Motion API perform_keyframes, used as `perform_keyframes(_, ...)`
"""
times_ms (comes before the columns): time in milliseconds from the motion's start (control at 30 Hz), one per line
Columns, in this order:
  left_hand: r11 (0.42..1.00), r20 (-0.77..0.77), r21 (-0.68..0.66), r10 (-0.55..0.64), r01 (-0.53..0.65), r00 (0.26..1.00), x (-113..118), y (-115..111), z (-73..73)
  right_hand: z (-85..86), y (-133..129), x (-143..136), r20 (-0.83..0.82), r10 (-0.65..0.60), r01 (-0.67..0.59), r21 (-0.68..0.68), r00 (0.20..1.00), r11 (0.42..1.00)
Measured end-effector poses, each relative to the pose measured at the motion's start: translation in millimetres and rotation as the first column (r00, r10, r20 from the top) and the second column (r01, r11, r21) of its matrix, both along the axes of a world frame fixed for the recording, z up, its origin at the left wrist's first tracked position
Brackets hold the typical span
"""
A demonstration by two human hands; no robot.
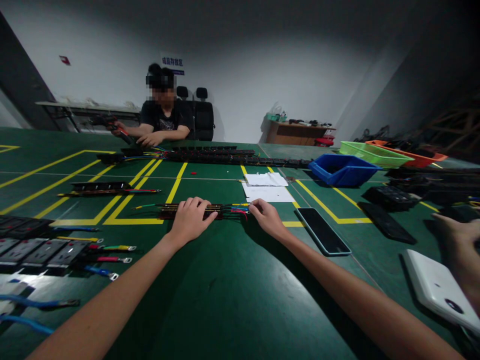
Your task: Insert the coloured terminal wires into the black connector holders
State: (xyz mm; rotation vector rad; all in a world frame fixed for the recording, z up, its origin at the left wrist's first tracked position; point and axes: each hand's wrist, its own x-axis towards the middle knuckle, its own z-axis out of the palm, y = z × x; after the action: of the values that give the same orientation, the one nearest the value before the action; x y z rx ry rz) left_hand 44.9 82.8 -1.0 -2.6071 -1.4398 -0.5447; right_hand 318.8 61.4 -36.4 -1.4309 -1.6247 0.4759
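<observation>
A dark socket strip with bright metal bars running along it lies crosswise on the green table in front of me. My left hand lies over its middle, fingers across the far side and thumb along the near side, gripping it. Coloured wires, yellow, blue and red, come out of the strip's right end. The fingers of my right hand are pinched together on the tip of a wire there. A green-yellow wire sticks out at the left end.
White papers and a phone lie right of the strip. Beyond are blue and green bins. Socket strips with lugged wires occupy the left. A co-worker sits opposite; another person's hand is at right.
</observation>
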Motion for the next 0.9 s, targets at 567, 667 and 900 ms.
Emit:
perform_keyframes(567,1.000,0.033,-0.019,-0.014,0.015,0.999,-1,1,-1.0,10.6,-13,-5,0.214,-0.206,0.195,0.070,0.955,0.978)
perform_keyframes(667,1.000,0.037,-0.021,-0.012,0.013,0.999,-1,1,-1.3,9.5,-11,-5,0.274,-0.170,0.162,0.052,0.946,0.985)
perform_keyframes(900,1.000,0.011,0.019,-0.001,0.001,1.000,-1,1,-2.3,7.7,-7,-4,0.276,-0.120,0.108,0.060,0.954,0.992)
